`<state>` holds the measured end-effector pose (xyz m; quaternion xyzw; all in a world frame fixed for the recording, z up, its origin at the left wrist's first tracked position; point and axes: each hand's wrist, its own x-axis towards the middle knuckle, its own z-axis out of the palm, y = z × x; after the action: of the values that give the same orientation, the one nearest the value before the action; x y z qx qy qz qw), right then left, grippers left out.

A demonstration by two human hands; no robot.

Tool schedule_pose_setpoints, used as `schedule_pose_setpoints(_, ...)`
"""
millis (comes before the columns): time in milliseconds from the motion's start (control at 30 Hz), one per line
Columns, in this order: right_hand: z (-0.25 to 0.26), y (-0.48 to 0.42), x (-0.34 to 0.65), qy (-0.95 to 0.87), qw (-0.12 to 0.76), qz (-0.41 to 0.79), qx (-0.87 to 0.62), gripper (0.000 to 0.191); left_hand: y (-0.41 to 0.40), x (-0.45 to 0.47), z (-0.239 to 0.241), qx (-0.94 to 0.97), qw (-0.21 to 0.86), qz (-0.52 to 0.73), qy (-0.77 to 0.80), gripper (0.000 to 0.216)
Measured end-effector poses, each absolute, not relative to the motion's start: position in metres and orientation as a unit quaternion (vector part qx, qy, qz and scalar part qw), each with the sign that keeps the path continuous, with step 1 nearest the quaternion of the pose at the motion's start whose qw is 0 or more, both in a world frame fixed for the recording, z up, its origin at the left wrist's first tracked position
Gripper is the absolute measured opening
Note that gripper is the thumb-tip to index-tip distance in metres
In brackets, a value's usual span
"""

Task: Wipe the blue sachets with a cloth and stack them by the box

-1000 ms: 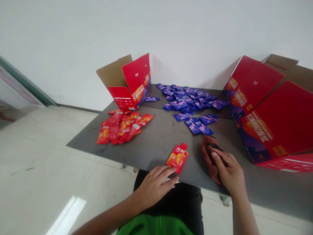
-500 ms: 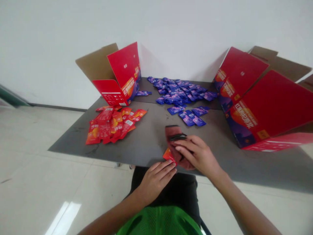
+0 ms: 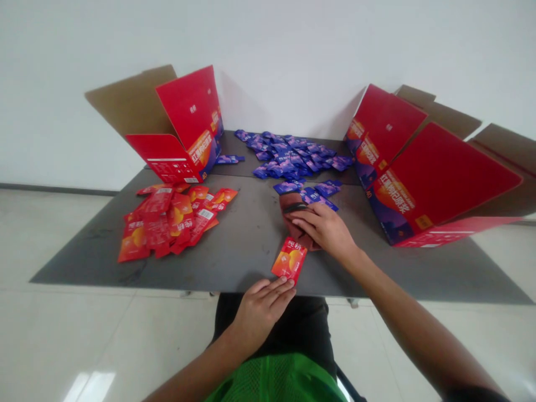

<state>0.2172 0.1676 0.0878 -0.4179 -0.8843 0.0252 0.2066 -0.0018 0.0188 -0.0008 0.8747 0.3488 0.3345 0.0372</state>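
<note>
A single red-orange sachet (image 3: 290, 260) lies on the grey table (image 3: 234, 251) close to its near edge. My left hand (image 3: 262, 304) is open, its stretched fingertips touching the sachet's near end. Just behind the sachet, my right hand (image 3: 329, 231) is closed over a dark red pouch-like object (image 3: 292, 202) with a black band round it, pressing it to the table. What the object is exactly I cannot make out.
A heap of red sachets (image 3: 167, 220) lies at the left. Several blue sachets (image 3: 288, 156) are spread at the back. An open red carton (image 3: 184, 131) stands back left; two larger red cartons (image 3: 431, 184) lie on their sides at the right.
My right hand has carried the dark red object from the right of the sachet leftward, then set it just behind it. The sachet was briefly covered. My left hand has stayed at the near edge.
</note>
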Motion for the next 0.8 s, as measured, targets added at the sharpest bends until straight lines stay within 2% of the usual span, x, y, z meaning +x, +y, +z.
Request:
schedule_pose_setpoints(67, 0.089, 0.138, 0.205, -0.893, 0.215, 0.063, -0.39, 0.035, 0.018, -0.001, -0.002, 0.872, 0.045, 0.333, 0.355, 0.032)
schedule_pose_setpoints(200, 0.065, 0.109, 0.192, -0.93, 0.168, 0.1, -0.31, 0.03, 0.018, 0.0, -0.002, 0.865, 0.064, 0.328, 0.373, 0.028)
schedule_pose_setpoints(300, 0.053, 0.141, 0.205, -0.924, 0.156, 0.068, -0.344, 0.031, 0.019, -0.001, 0.001, 0.867, 0.069, 0.339, 0.358, 0.032)
schedule_pose_setpoints(400, 0.062, 0.183, 0.222, -0.912, 0.123, 0.012, -0.39, 0.032, 0.02, -0.002, 0.003, 0.865, 0.067, 0.349, 0.355, 0.033)
schedule_pose_setpoints(567, 0.088, 0.159, 0.211, -0.893, 0.177, 0.014, -0.414, 0.036, 0.021, -0.001, 0.004, 0.861, 0.068, 0.356, 0.357, 0.032)
schedule_pose_setpoints(700, 0.074, 0.111, 0.188, -0.933, 0.168, 0.075, -0.311, 0.031, 0.022, 0.0, 0.006, 0.861, 0.075, 0.337, 0.374, 0.028)
schedule_pose_setpoints(800, 0.058, 0.127, 0.193, -0.93, 0.156, 0.079, -0.323, 0.031, 0.023, -0.001, 0.009, 0.862, 0.079, 0.342, 0.365, 0.028)
